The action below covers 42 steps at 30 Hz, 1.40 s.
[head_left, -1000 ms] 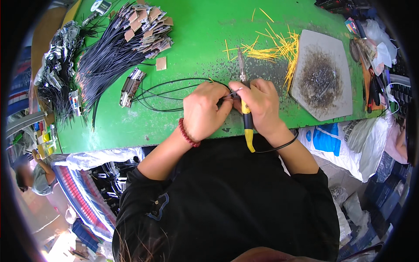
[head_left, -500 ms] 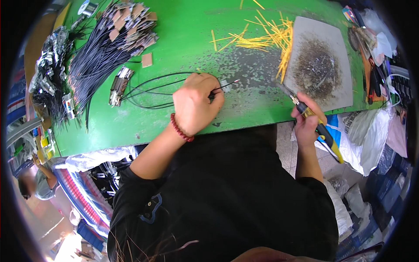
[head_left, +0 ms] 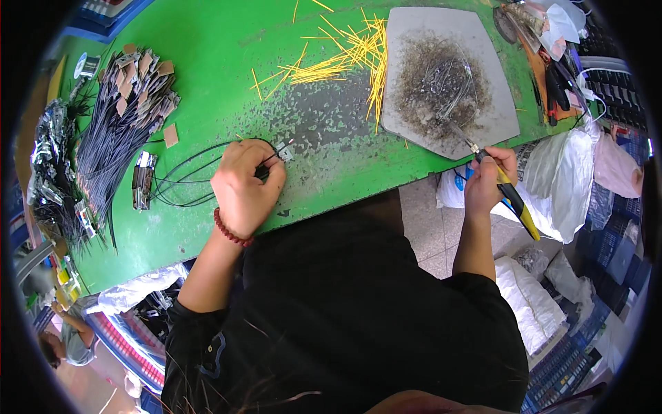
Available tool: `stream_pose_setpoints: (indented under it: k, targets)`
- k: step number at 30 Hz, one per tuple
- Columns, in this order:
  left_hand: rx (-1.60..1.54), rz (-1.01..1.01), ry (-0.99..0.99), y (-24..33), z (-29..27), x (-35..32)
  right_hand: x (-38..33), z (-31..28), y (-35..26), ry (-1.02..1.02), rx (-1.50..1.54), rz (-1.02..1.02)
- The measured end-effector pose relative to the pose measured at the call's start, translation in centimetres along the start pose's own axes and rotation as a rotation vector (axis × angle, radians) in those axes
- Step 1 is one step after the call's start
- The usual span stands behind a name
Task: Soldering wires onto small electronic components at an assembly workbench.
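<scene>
— On the green bench (head_left: 207, 41), what has each hand got?

— Left hand (head_left: 243, 185) pinches the end of a black cable (head_left: 186, 165), with a small metal connector (head_left: 284, 152) just past the fingertips. Fingers closed on the cable, palm down on the bench. Right hand (head_left: 488, 181) is clenched round a soldering iron (head_left: 507, 196) with a yellow-and-blue handle, its tip resting on the grey pad (head_left: 476, 41) at the bench's right edge.

— Where does the cable run?

— It loops left from the hand across the bench to a metal clip (head_left: 143, 181), lying flat.

— How will it handle?

— Light and limp, I'd judge; thin cable like that springs back into its loops when let go. The connector is the stiff part, small and likely easy to bend at its pins. Best held right behind the connector, where the hand has it now, so the end stays put.

— And the iron?

— Rigid, taken by the handle well back from the metal shaft, which I'd treat as hot.

— Anything else close by?

— Yellow sleeves (head_left: 345, 55) scattered above the connector, and a bundle of black cables (head_left: 117, 131) with brown tags (head_left: 145, 69) to the far left
</scene>
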<state>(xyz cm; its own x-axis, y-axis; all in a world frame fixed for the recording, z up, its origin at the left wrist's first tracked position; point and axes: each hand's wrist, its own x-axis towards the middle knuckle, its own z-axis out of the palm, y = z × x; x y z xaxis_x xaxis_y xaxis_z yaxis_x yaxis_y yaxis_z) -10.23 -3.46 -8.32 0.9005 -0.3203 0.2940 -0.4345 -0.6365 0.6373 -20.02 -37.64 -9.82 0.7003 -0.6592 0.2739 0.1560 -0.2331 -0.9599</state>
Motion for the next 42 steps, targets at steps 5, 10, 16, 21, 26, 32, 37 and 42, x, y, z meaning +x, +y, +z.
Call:
stream_pose_setpoints:
  k: [5,10,16,21,26,32,37,42]
  targets:
    - [-0.023,-0.028,0.000,0.0,0.1,0.0,0.3,1.7,-0.1,-0.011,-0.140,-0.018]
    - [-0.019,-0.018,0.016,-0.4,-0.1,-0.1,0.0,1.6,0.2,0.006,0.003,-0.025]
    - [-0.025,-0.005,0.016,-0.6,0.0,0.0,-2.6,5.0,-0.9,-0.243,0.168,0.004]
    - [-0.024,-0.003,0.039,-0.7,0.1,0.0,-5.7,10.0,-1.4,-0.505,0.130,0.019]
    - [0.007,-0.026,0.019,-0.9,0.1,-0.4,-7.0,13.1,-2.1,-0.615,0.205,0.139]
    - [-0.025,-0.007,0.066,-1.0,0.1,-0.3,-7.0,13.4,-1.6,-0.594,0.244,0.090]
    - [-0.005,-0.003,0.055,-1.0,0.1,-0.2,-7.1,13.3,-1.4,-0.611,0.163,0.044]
    - [-0.007,-0.004,0.063,-1.0,0.1,-0.2,-6.9,13.1,-2.1,-0.656,0.112,0.052]
